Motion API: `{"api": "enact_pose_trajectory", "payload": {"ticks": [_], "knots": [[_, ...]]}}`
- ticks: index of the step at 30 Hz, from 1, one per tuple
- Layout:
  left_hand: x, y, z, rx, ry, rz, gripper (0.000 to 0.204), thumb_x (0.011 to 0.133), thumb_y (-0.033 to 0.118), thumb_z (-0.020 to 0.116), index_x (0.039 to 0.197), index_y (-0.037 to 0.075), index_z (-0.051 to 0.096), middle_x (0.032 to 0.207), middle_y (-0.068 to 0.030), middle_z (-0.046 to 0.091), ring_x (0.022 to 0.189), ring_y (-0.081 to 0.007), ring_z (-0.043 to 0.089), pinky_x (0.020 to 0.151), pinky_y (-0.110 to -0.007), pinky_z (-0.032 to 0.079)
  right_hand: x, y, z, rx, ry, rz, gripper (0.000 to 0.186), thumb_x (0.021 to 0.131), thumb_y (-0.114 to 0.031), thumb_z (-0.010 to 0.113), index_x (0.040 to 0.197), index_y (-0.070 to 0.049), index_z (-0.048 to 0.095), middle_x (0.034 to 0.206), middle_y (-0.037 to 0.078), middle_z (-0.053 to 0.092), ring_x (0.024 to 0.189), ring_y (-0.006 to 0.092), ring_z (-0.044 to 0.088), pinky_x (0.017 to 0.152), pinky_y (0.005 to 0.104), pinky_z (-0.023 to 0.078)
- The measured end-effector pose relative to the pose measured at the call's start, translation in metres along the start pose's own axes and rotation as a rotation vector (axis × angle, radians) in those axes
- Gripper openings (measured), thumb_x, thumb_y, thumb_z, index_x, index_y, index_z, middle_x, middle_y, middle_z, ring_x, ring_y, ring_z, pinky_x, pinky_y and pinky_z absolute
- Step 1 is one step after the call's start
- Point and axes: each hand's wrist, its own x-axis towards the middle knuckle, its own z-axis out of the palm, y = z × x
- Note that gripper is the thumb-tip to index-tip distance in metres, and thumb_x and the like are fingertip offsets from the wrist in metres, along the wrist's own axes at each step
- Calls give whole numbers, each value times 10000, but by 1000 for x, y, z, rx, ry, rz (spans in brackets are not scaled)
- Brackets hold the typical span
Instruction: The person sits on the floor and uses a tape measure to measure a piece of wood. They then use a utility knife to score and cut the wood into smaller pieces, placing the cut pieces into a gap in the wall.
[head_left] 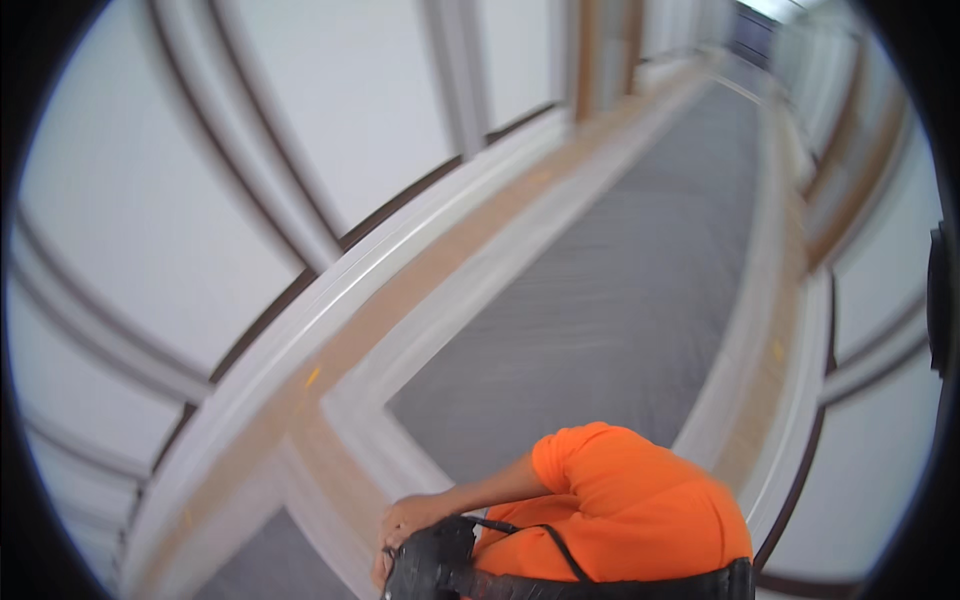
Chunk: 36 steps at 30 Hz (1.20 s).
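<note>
From the right, an orange short sleeve point(635, 480) leads to a bare forearm reaching left. At its end my right hand point(405, 525) curls over the outer side of a black bag-like thing point(430, 562) at the lower edge. Its exact kind is hard to make out through the blur and the crop. A thin black strap point(560, 548) crosses the orange clothing, and a wider black band point(640, 585) runs below it. My left hand does not show.
A long corridor stretches ahead. Its grey floor point(600, 280) has white and tan border strips point(400, 310). White panelled walls point(350, 90) with dark skirting stand on both sides, with brown door frames point(605, 55) farther along. Motion smears much of the view.
</note>
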Motion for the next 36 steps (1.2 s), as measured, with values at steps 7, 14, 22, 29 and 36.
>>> {"api": "enact_pose_trajectory", "payload": {"ticks": [7,14,22,29,36], "knots": [[-142,-110,-164,106,246,-230,275,1002,266,631,1046,24,755,931,-198,740,818,-344,717,731,-419,524,155,-11,160,11,-562,157,264,955,-210,636,1125,-30,729,1070,149,733,1026,258,692,913,378,523],[-277,-86,-147,-102,844,-544,283,981,316,615,918,60,718,894,-127,721,858,-340,680,753,-442,503,202,-91,286,336,-1127,955,202,1037,-177,610,1166,-53,703,925,30,705,805,79,631,720,215,507],[-237,-265,-345,-258,1061,-725,274,964,302,618,879,57,707,863,-120,716,828,-340,679,736,-443,502,435,14,478,270,-1463,767,170,1019,-170,629,1079,-25,695,860,0,668,777,64,612,690,224,487],[-206,-381,-541,-133,1035,-708,268,949,290,621,845,55,697,837,-115,712,802,-340,678,720,-443,501,607,72,619,263,-1543,677,157,1004,-160,645,1026,-10,686,814,-21,640,754,55,597,667,230,474],[-209,-522,-739,-86,1243,-940,295,934,295,609,802,38,671,787,-140,684,766,-366,666,694,-466,494,813,126,779,193,-1570,626,132,990,-140,657,1031,-15,671,796,-29,620,736,54,587,651,233,469]]}}
